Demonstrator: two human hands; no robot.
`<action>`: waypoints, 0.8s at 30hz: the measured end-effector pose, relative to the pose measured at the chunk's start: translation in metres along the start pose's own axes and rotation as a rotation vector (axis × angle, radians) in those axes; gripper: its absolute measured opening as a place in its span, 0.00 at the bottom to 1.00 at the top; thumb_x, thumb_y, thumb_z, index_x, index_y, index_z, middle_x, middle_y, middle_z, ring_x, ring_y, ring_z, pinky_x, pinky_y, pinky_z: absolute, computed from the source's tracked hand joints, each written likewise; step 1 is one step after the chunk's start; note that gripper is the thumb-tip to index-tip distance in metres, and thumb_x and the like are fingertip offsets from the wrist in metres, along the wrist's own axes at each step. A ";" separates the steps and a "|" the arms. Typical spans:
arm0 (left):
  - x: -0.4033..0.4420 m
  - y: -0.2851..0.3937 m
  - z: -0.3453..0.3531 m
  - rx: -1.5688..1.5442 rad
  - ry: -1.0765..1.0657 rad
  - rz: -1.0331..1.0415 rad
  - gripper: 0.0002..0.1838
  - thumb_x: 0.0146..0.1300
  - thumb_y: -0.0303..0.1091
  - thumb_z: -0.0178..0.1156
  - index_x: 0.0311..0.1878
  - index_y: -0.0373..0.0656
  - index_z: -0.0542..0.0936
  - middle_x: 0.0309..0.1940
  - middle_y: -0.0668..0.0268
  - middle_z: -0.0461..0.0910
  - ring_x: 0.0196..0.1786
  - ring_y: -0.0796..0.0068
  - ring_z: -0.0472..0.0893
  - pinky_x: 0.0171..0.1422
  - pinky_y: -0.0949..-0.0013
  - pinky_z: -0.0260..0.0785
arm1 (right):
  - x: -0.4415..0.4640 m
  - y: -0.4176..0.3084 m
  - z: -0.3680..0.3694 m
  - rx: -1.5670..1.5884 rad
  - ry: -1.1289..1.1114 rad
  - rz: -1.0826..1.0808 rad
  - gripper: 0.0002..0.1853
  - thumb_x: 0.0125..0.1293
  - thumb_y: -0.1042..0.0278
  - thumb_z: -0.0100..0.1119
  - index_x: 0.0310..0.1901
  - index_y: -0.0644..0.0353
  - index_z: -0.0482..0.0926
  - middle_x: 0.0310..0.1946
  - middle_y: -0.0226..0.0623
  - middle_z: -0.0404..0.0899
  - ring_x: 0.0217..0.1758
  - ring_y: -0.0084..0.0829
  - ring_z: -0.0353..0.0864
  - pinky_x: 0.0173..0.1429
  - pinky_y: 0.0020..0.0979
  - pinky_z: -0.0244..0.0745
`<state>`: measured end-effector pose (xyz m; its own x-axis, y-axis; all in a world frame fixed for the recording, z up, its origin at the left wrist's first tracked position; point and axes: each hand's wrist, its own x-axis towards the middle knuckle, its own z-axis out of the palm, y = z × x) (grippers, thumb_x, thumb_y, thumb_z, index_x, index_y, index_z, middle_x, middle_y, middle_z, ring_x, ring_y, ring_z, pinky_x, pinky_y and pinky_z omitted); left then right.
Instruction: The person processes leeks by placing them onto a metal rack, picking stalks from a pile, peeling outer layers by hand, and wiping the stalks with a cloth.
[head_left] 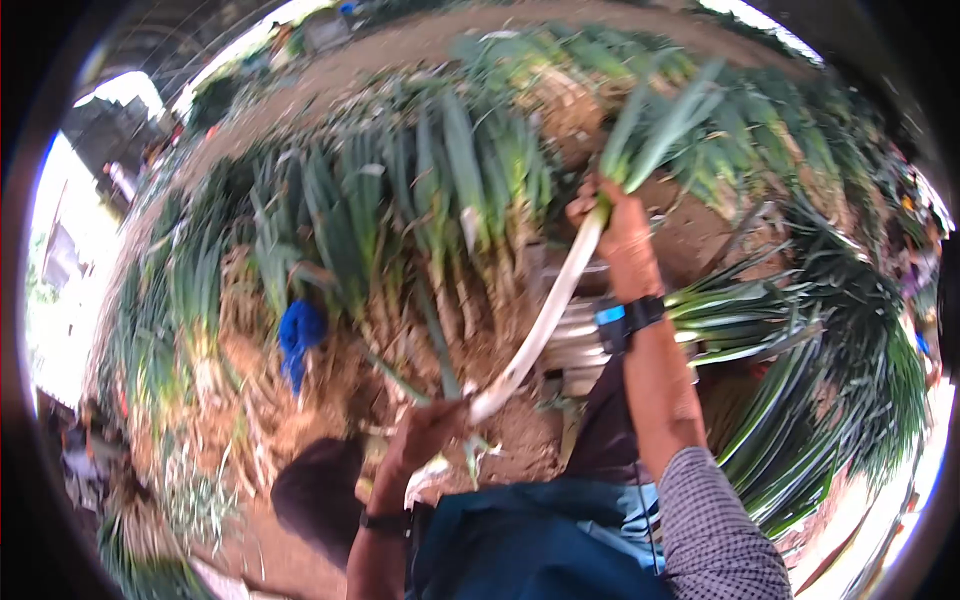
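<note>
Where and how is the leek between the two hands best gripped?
Probably around the middle of the leek's white shaft, coming from above, the camera's side. That stretch is slim, smooth and gently curved, with nothing covering it. The left hand holds its lower white end, and the right hand grips just below the spreading leaves, so both ends are taken.

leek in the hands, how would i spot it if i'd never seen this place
Start at the teal clothing at the bottom centre, then look up to the person's two hands. The leek slants between the left hand and the right hand. Unlike the massed leeks behind, it is held singly, its long white shaft gently curved.
</note>
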<state>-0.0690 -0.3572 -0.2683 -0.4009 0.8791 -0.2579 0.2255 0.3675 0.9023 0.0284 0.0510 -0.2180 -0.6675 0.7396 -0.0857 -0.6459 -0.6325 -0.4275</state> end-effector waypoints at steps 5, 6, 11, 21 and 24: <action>-0.010 0.019 0.024 0.073 -0.030 0.158 0.12 0.68 0.29 0.63 0.52 0.38 0.84 0.31 0.65 0.84 0.35 0.78 0.82 0.42 0.71 0.75 | 0.000 0.005 -0.001 -0.120 0.019 -0.025 0.05 0.73 0.70 0.51 0.42 0.63 0.72 0.27 0.33 0.71 0.24 0.27 0.68 0.33 0.35 0.74; -0.011 0.015 0.029 0.144 0.029 0.306 0.09 0.68 0.27 0.61 0.49 0.38 0.84 0.29 0.61 0.83 0.32 0.72 0.82 0.39 0.69 0.74 | 0.001 0.005 -0.001 -0.186 0.051 -0.044 0.05 0.73 0.71 0.51 0.42 0.63 0.72 0.27 0.33 0.71 0.24 0.27 0.68 0.33 0.35 0.73; -0.017 0.024 0.035 0.165 0.009 0.275 0.09 0.67 0.29 0.60 0.47 0.36 0.84 0.28 0.59 0.83 0.33 0.70 0.85 0.37 0.67 0.75 | 0.013 0.005 -0.013 -0.095 -0.025 0.038 0.03 0.72 0.74 0.52 0.42 0.63 0.70 0.27 0.34 0.69 0.24 0.28 0.68 0.34 0.38 0.74; -0.003 -0.004 0.067 -0.886 -0.359 -0.053 0.11 0.71 0.39 0.61 0.40 0.40 0.81 0.30 0.72 0.81 0.29 0.85 0.78 0.33 0.78 0.70 | 0.009 0.019 -0.014 -0.041 0.005 0.131 0.06 0.75 0.73 0.51 0.47 0.64 0.66 0.31 0.38 0.68 0.25 0.29 0.70 0.35 0.38 0.75; 0.015 -0.034 0.070 -0.921 -0.140 -0.186 0.13 0.73 0.40 0.59 0.45 0.38 0.81 0.34 0.68 0.83 0.33 0.81 0.82 0.36 0.75 0.75 | 0.017 0.022 -0.017 -0.124 0.108 0.088 0.08 0.74 0.72 0.55 0.46 0.63 0.67 0.29 0.37 0.69 0.24 0.29 0.70 0.32 0.38 0.78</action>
<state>-0.0207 -0.3353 -0.3268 -0.2365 0.8809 -0.4099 -0.6441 0.1737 0.7450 0.0093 0.0534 -0.2441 -0.6715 0.7072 -0.2214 -0.5313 -0.6677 -0.5213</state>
